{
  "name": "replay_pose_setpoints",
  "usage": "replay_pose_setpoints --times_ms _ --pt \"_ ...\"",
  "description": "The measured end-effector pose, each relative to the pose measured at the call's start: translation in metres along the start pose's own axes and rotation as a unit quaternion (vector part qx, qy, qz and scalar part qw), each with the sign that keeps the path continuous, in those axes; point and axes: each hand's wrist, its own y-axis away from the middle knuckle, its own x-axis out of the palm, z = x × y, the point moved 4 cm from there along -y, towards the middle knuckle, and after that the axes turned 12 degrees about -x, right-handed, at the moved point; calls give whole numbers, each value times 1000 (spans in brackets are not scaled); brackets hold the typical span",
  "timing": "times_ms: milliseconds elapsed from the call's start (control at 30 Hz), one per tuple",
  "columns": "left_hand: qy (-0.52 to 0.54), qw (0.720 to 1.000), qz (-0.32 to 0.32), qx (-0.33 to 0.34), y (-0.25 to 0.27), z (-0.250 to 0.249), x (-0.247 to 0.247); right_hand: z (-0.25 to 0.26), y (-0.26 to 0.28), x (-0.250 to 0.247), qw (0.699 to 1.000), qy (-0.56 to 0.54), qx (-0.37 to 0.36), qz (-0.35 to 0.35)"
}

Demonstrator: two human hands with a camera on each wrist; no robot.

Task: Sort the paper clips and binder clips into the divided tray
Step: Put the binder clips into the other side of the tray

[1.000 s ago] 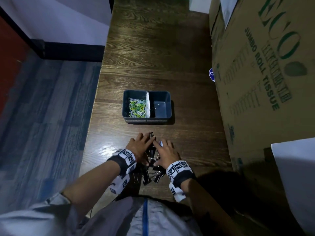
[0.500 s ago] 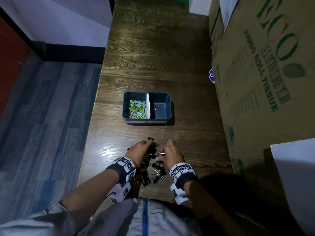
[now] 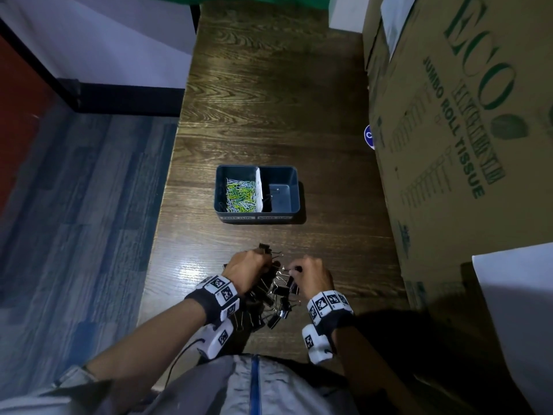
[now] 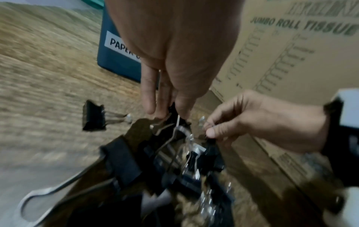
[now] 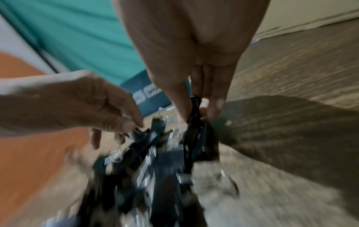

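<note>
Wood table (image 3: pixel 269 100): tray and clips rest on it.
Left hand (image 3: pixel 247 269): fingers curled, pinching binder clips (image 3: pixel 275 295) in the heap.
Paper clips (image 3: pixel 241 194): already in the tray's left cell.
Tray (image 3: pixel 294 187): straight ahead of both hands; right cell nearly bare.
Right hand (image 3: pixel 312 275): pinching a clip's wire handle; likely nearer that cell.

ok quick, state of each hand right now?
Left hand: fingers curled into the tangled pile of black metal binder clips, gripping a bunch.
Right hand: pinching clips from the same pile.
</note>
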Motion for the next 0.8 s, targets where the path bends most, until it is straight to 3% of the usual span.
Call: replay_pose_setpoints --times_ms 200,367,467,633,800 --pt "138 987 -87 8 -30 -5 -69 4 -8 -26 996 -60 29 -57" --pt "196 964 -177 -15 -67 -10 -124 23 -30 -64 989 -93 -2 -112" --pt "224 957 -179 -41 -74 -10 -131 39 -48 -90 981 -107 -21 -161" --pt "132 972 -187 -56 -49 1 -104 59 -79 -125 969 -128 -36 -207" --pt "113 984 -94 -98 -20 30 -60 63 -76 -127 966 -120 -63 -222"
